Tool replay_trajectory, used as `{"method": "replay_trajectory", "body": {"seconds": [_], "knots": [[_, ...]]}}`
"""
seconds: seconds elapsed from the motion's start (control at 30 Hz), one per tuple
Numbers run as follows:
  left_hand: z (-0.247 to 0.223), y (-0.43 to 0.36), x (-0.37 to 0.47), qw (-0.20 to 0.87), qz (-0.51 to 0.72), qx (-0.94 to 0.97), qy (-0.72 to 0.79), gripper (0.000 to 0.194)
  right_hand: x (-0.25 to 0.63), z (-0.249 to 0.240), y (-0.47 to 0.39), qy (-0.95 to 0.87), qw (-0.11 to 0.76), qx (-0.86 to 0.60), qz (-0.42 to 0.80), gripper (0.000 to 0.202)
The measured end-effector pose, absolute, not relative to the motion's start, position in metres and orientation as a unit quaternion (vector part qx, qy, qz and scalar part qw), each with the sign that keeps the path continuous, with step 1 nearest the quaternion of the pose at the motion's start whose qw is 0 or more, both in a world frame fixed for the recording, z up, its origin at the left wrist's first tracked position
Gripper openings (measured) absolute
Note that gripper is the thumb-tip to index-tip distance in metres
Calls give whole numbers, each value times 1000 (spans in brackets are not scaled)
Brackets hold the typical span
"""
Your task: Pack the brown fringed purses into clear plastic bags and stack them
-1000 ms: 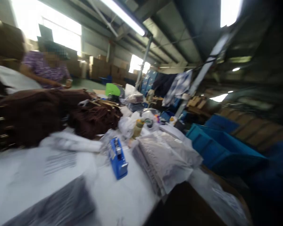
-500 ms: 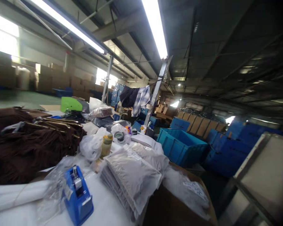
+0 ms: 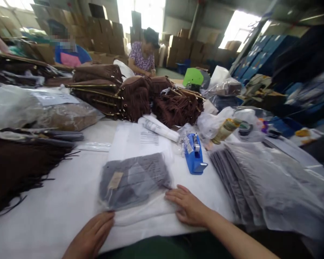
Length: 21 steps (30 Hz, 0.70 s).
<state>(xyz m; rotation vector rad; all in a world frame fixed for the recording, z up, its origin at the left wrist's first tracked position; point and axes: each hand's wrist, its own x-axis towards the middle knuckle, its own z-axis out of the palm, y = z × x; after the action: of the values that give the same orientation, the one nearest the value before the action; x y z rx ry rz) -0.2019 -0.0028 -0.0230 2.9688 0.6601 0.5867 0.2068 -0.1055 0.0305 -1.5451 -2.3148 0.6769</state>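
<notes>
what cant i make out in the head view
In the head view:
Tan rectangular paper tag: any writing too small.
Black print on the white paper sheet: blurred.
Left hand: wrist cut off by the bottom edge.
Dark brown fringed item: cut off by the left edge.

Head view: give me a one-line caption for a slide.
Left hand and right hand at the near side of a bagged grey item, blue tape dispenser to its right.
</notes>
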Motion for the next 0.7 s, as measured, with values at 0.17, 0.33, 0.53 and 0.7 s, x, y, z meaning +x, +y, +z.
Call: {"method": "replay_trajectory", "body": {"seconds": [0.17,0.33,0.53,0.7], "knots": [[-26,6,-184,-7,268,913,309,22,195,8,-98,-778,251,-558,144,32],[-8,25,-192,-52,233,905,353,29,161,-1,-98,-680,273,-659,169,26],[40,20,-137,51,138,929,340,39,143,10,-99,-598,277,-721,215,34],[33,20,-76,186,21,909,372,35,151,14,-92,-498,345,-741,290,39]]}}
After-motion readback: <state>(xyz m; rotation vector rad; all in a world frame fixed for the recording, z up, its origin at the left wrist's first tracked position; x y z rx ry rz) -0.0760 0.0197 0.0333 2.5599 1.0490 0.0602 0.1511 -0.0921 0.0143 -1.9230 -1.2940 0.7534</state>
